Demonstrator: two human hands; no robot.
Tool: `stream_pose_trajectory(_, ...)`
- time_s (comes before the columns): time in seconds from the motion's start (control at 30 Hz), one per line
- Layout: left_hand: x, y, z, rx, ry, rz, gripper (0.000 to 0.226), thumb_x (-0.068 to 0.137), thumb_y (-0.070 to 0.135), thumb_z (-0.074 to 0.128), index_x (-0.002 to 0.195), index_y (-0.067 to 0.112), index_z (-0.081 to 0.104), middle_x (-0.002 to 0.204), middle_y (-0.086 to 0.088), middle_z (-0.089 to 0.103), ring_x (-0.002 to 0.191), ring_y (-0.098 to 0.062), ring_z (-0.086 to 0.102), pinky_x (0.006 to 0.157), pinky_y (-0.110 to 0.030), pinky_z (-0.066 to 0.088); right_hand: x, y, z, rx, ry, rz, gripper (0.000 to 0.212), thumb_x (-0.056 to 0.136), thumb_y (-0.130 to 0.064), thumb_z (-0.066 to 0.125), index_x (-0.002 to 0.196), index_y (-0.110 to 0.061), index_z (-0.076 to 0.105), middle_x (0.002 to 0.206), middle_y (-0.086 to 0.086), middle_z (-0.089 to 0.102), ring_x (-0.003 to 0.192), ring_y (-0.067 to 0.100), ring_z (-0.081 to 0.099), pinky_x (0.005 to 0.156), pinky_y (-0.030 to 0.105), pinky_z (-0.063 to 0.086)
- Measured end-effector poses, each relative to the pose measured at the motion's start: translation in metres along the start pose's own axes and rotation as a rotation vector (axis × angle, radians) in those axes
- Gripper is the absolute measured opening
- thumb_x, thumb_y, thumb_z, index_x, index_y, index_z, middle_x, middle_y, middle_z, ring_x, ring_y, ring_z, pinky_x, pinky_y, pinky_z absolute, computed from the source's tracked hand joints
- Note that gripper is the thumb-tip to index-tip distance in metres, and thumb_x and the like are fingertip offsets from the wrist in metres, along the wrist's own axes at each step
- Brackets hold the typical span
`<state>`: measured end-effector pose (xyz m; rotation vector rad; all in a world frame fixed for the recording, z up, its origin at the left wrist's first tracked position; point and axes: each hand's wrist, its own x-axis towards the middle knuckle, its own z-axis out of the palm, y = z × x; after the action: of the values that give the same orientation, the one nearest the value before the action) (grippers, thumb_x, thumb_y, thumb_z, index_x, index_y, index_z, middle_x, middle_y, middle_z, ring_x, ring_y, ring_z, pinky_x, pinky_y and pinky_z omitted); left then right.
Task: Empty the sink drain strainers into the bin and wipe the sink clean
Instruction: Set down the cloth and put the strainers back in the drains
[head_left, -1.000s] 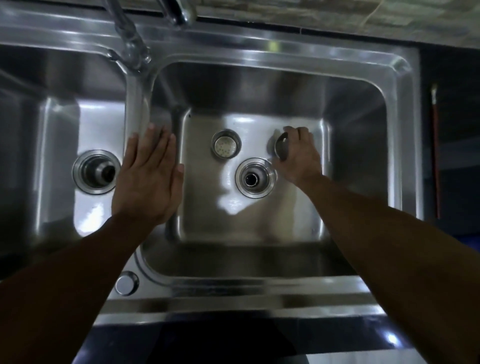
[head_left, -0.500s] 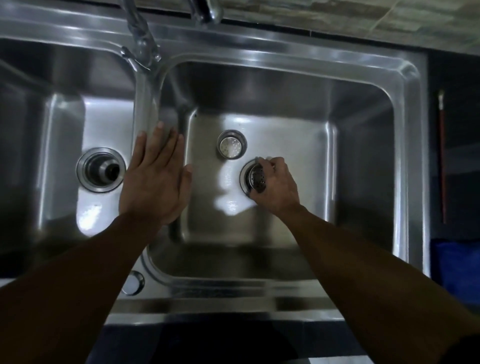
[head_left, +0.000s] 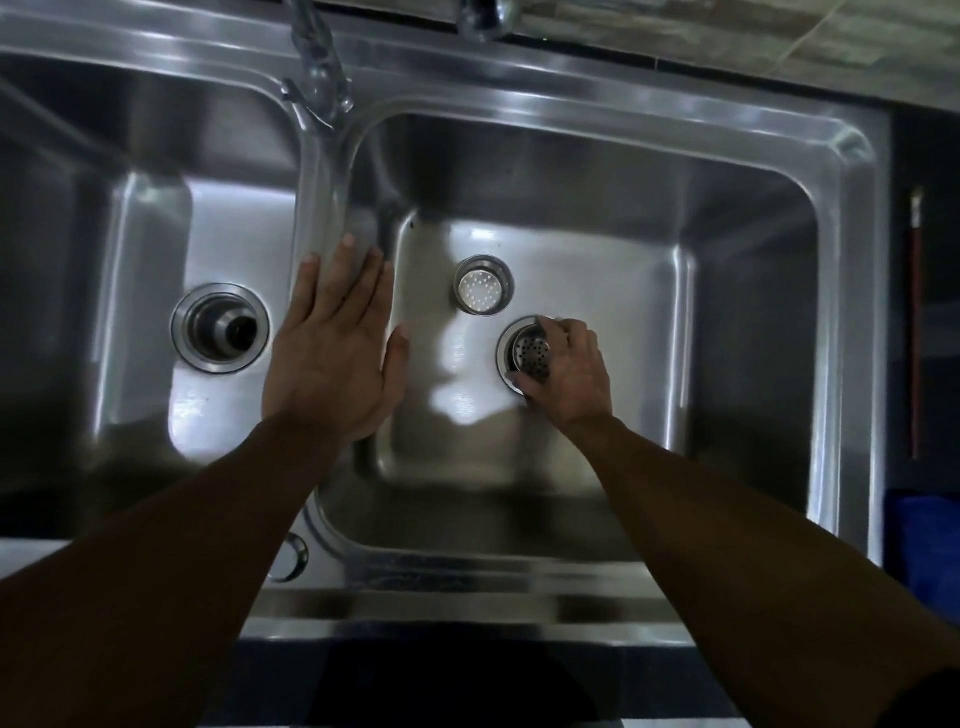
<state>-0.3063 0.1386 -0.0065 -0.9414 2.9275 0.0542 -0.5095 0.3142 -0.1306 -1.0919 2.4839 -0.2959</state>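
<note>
A double stainless steel sink fills the view, with a divider ridge between the basins. My right hand grips a perforated metal strainer, held tilted over the right basin's drain ring. A second strainer stands upright on the right basin's floor, just behind and left of the drain. My left hand lies flat, fingers spread, on the divider. The left basin's drain is open, with no strainer in it.
The tap rises from the back rim above the divider. A round cap sits on the front rim. A thin red stick lies on the dark counter to the right, with a blue cloth nearer me.
My right hand carried the strainer from the basin's right side leftward to the drain and now holds it tilted over the ring. My left hand stayed on the divider.
</note>
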Motion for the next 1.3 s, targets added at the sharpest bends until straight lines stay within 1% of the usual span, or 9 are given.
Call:
stream_pose_trajectory(0.23,0.000,-0.001,-0.001,-0.011,-0.014,-0.005,0.065,0.104,0.040,0.028,0.155,0.000,0.031,0.164,-0.014,0.031,0.158,-0.028,0.009,0.127,-0.051,0.010,-0.005,-0.001,0.000,-0.023,0.003,-0.024,0.089,0.079,-0.053,0.074,0.152,-0.020,0.035,0.142,0.002,0.048,0.125,0.025,0.047,0.099,0.038,0.043)
stream_pose_trajectory(0.47,0.000,-0.001,0.003,-0.032,0.021,0.005,0.063,0.105,0.038,0.028,0.154,-0.001,0.033,0.163,-0.015,0.032,0.158,-0.028,0.010,0.127,-0.051,0.012,0.017,-0.047,-0.012,0.072,0.172,-0.084,0.092,0.078,-0.059,0.073,0.151,-0.016,0.035,0.144,0.006,0.048,0.128,0.024,0.048,0.103,0.036,0.045)
stream_pose_trajectory(0.63,0.000,-0.001,0.003,-0.095,0.052,0.000,0.061,0.107,0.036,0.019,0.154,0.000,0.034,0.163,-0.014,0.032,0.158,-0.026,0.010,0.128,-0.049,0.010,0.054,-0.079,-0.016,0.050,0.089,-0.128,0.104,0.068,-0.051,0.080,0.151,-0.011,0.032,0.150,0.008,0.040,0.136,0.028,0.040,0.111,0.037,0.037)
stream_pose_trajectory(0.77,-0.001,-0.001,0.005,-0.114,0.062,0.010,0.061,0.107,0.035,0.019,0.153,0.000,0.035,0.163,-0.015,0.032,0.158,-0.026,0.011,0.128,-0.049,0.011,0.069,-0.088,-0.020,-0.005,0.021,-0.137,0.092,0.070,-0.045,0.081,0.145,-0.010,0.041,0.138,0.007,0.049,0.126,0.027,0.044,0.104,0.037,0.044)
stream_pose_trajectory(0.87,-0.002,-0.004,0.007,-0.135,0.066,0.013,0.061,0.107,0.035,0.016,0.154,0.000,0.033,0.164,-0.016,0.030,0.158,-0.026,0.011,0.128,-0.049,0.012,0.054,-0.092,-0.029,0.101,0.052,-0.130,0.091,0.067,-0.041,0.086,0.143,-0.011,0.044,0.132,0.005,0.049,0.121,0.024,0.044,0.102,0.036,0.045)
stream_pose_trajectory(1.03,-0.007,-0.006,0.001,-0.322,0.076,-0.009,0.061,0.104,0.030,0.016,0.157,-0.001,0.025,0.166,-0.017,0.022,0.157,-0.027,0.011,0.129,-0.045,0.010,0.013,-0.106,-0.060,0.162,0.064,-0.133,0.098,0.069,-0.038,0.087,0.149,-0.007,0.040,0.137,0.008,0.047,0.128,0.023,0.041,0.106,0.026,0.037)
stream_pose_trajectory(1.1,-0.014,-0.011,-0.004,-0.458,0.100,0.000,0.061,0.102,0.025,0.023,0.157,-0.002,0.025,0.166,-0.018,0.022,0.157,-0.028,0.014,0.129,-0.044,0.011,-0.003,-0.119,-0.074,0.217,0.097,-0.137,0.097,0.070,-0.037,0.085,0.150,-0.007,0.039,0.138,0.009,0.045,0.129,0.022,0.039,0.105,0.022,0.033)
stream_pose_trajectory(1.17,-0.026,-0.025,-0.011,-0.523,0.085,-0.010,0.062,0.102,0.028,0.020,0.158,0.000,0.021,0.167,-0.016,0.018,0.158,-0.027,0.010,0.130,-0.043,0.010,-0.017,-0.136,-0.083,0.258,0.176,-0.180,0.091,0.074,-0.034,0.084,0.149,-0.006,0.041,0.136,0.012,0.045,0.128,0.022,0.041,0.108,0.025,0.037)
stream_pose_trajectory(1.3,-0.058,-0.080,-0.028,-0.470,0.035,-0.117,0.068,0.102,0.040,0.012,0.161,0.006,0.014,0.169,-0.012,0.011,0.158,-0.025,0.005,0.130,-0.042,0.002,-0.033,-0.181,-0.086,0.339,0.317,-0.311,0.083,0.074,-0.031,0.086,0.145,-0.007,0.049,0.128,0.011,0.044,0.119,0.017,0.047,0.105,0.017,0.038)
